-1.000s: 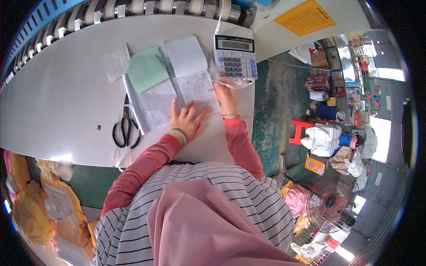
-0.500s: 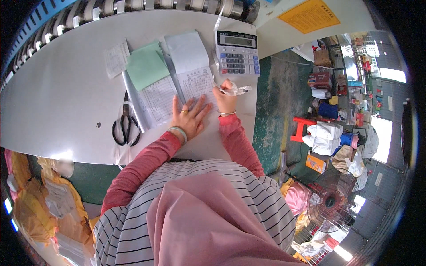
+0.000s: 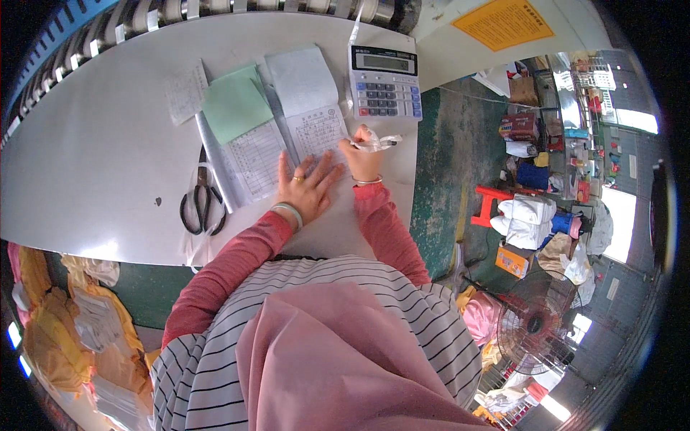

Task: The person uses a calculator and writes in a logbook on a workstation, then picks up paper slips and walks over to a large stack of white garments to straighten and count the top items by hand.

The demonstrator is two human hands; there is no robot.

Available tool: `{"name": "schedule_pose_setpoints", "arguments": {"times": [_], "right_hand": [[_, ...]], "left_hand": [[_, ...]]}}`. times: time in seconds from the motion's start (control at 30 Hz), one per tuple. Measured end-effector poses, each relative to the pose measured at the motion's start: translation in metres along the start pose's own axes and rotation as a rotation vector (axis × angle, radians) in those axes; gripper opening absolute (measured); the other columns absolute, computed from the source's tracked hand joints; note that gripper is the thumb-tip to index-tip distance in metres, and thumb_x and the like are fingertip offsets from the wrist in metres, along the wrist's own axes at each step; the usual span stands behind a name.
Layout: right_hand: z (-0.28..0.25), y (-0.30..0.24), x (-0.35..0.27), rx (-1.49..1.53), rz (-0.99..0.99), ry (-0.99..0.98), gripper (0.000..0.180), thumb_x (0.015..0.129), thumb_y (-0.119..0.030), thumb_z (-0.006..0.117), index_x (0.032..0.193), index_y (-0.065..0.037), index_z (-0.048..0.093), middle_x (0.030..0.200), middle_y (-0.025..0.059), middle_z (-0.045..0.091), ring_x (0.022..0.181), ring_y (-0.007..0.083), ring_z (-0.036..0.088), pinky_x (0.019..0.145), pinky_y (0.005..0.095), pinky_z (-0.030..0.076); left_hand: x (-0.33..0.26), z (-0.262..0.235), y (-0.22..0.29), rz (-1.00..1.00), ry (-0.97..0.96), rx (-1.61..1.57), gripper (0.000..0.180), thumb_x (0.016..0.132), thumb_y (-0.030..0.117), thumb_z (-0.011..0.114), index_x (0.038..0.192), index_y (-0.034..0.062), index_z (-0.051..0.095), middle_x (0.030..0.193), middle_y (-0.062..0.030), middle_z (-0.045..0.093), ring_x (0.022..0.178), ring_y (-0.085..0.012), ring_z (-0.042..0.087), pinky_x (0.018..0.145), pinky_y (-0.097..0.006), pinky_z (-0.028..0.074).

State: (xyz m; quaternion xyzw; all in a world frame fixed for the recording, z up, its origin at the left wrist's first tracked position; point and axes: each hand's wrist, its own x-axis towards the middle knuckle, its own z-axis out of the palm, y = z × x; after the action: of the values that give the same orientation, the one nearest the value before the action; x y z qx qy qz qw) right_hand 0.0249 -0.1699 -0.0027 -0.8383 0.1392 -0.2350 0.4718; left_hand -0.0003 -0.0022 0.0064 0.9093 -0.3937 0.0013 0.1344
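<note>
Green sheet point(image 3: 233, 103) on white ledger point(image 3: 287, 126), grey calculator point(image 3: 384, 81), black scissors point(image 3: 203, 201), red sleeves, b/w striped top.

White table point(image 3: 93, 144): ledger point(image 3: 277, 133), calculator point(image 3: 384, 80), scissors point(image 3: 203, 200) (closed).

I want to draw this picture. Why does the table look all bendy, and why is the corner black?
Head view: the fisheye lens curves the white table edge and leaves black corners; light is even, and the calculator and scissors look sharp.
</note>
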Motion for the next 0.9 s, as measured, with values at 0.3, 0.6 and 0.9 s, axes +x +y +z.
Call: {"name": "schedule_pose_setpoints", "arguments": {"times": [0.3, 0.6, 0.9], "right_hand": [[0.001, 0.002, 0.000, -0.039, -0.038, 0.025, 0.026, 0.066, -0.004, 0.064, 0.064, -0.005, 0.038, 0.055, 0.0001, 0.035, 0.053, 0.0078, 0.031, 0.047, 0.0282, 0.032], [0.000, 0.004, -0.001, 0.030, 0.024, 0.033, 0.025, 0.066, -0.005, 0.065, 0.065, -0.005, 0.040, 0.054, 0.0012, 0.037, 0.051, 0.0094, 0.033, 0.047, 0.0291, 0.033], [-0.015, -0.008, 0.010, 0.391, 0.217, 0.067, 0.018, 0.077, -0.001, 0.060, 0.066, -0.006, 0.046, 0.058, 0.0006, 0.050, 0.045, 0.0065, 0.044, 0.042, 0.0219, 0.033]], "left_hand": [[-0.001, 0.000, 0.000, -0.013, -0.028, -0.021, 0.064, 0.079, 0.034, 0.058, 0.139, 0.0292, 0.039, 0.149, 0.0033, 0.029, 0.126, -0.0224, 0.037, 0.106, -0.069, 0.010], [0.001, -0.004, 0.000, 0.001, -0.063, -0.007, 0.064, 0.079, 0.035, 0.057, 0.140, 0.0294, 0.037, 0.150, 0.0029, 0.028, 0.126, -0.0222, 0.038, 0.105, -0.069, 0.011], [0.001, -0.003, -0.001, -0.003, -0.035, -0.018, 0.060, 0.082, 0.033, 0.054, 0.140, 0.0296, 0.037, 0.149, 0.0019, 0.029, 0.125, -0.0231, 0.040, 0.105, -0.069, 0.012]]}}
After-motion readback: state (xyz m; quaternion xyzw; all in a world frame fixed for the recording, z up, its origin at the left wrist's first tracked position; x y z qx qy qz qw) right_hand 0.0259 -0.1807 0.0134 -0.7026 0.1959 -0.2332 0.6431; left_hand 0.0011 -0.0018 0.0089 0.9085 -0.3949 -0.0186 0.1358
